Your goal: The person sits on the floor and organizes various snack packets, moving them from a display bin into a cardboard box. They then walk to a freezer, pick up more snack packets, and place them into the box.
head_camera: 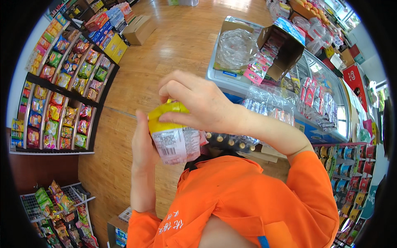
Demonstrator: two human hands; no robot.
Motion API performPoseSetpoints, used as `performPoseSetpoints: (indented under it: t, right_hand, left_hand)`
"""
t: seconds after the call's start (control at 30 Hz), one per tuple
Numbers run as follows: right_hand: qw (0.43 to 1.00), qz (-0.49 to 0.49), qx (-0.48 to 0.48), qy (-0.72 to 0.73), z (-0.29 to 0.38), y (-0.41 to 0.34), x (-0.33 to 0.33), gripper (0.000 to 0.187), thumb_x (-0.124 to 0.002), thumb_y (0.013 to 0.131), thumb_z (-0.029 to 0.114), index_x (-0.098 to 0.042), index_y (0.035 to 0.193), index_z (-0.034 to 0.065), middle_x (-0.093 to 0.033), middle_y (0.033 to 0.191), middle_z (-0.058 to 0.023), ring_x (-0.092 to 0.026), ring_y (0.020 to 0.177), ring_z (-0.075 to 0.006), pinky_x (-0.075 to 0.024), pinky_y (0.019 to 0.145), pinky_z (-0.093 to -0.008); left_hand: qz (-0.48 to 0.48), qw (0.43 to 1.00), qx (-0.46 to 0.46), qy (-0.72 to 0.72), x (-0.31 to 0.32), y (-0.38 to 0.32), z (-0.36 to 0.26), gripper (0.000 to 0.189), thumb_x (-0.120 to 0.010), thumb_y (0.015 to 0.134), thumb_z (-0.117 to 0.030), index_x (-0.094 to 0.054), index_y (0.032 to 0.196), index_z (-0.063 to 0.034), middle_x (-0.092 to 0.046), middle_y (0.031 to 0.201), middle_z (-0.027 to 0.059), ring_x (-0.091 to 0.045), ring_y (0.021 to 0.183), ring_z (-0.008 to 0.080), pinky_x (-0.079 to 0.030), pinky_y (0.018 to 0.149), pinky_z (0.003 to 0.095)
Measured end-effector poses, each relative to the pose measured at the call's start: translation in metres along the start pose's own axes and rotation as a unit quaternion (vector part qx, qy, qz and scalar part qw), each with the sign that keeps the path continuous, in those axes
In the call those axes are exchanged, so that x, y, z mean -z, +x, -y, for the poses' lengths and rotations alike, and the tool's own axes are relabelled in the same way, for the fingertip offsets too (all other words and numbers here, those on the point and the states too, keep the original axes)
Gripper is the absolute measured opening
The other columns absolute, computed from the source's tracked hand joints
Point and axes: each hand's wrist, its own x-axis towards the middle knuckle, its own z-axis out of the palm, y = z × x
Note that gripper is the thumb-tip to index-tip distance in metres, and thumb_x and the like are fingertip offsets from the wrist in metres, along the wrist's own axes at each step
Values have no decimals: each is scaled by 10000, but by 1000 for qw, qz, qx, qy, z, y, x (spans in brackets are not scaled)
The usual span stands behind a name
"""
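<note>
A plastic snack packet (pixel 176 144), yellow at the top and pale with printed text and a barcode below, is held up in front of my orange shirt. My left hand (pixel 145 139) is upright against its left side, the thumb near the yellow top edge. From the right, my right hand (pixel 189 99) reaches over the packet, its thumb and bent fingers pinching the yellow upper part. Whether the top is torn cannot be seen. Some of the packet's left side is hidden behind the left hand.
Shelves of bagged snacks (pixel 69 71) stand at the left, a wire rack (pixel 46 210) below. At the right, a chest freezer (pixel 214 73) carries an opened carton (pixel 291 49), a plastic-wrapped bundle (pixel 235 48) and small packets (pixel 313 96). Capped bottles (pixel 231 142) sit beside it. A cardboard box (pixel 139 29) rests on the wooden floor.
</note>
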Motion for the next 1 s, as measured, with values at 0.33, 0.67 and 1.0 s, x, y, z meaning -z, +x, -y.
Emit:
performPoseSetpoints:
  t: [0.33, 0.67, 1.0]
  right_hand:
    - [913, 31, -352, 202, 23, -76, 24, 473, -815, 740, 212, -628, 1139, 41, -667, 968, -65, -637, 881, -198, -508, 770, -311]
    - [982, -116, -106, 105, 27, -117, 28, 189, -736, 771, 149, -593, 809, 33, -556, 764, -87, -551, 722, -301, -444, 621, -386]
    - [973, -112, -181, 85, 43, -128, 44, 121, -708, 789, 59, -643, 887, 29, -626, 863, -108, -601, 747, -286, -484, 655, -358]
  left_hand:
    - [-16, 934, -106, 341, -28, -17, 33, 178, -653, 847, 33, -642, 1024, 25, -538, 1007, 39, -544, 947, 137, -443, 797, 257]
    - [6, 844, -409, 348, -46, -8, 74, 392, -789, 704, -12, -659, 1072, -36, -464, 1286, 133, -523, 1051, 280, -441, 909, 396]
    - [94, 880, -125, 448, -32, -14, 73, 326, -588, 920, -156, -633, 1164, 55, -628, 1228, 179, -533, 1234, 281, -369, 1059, 407]
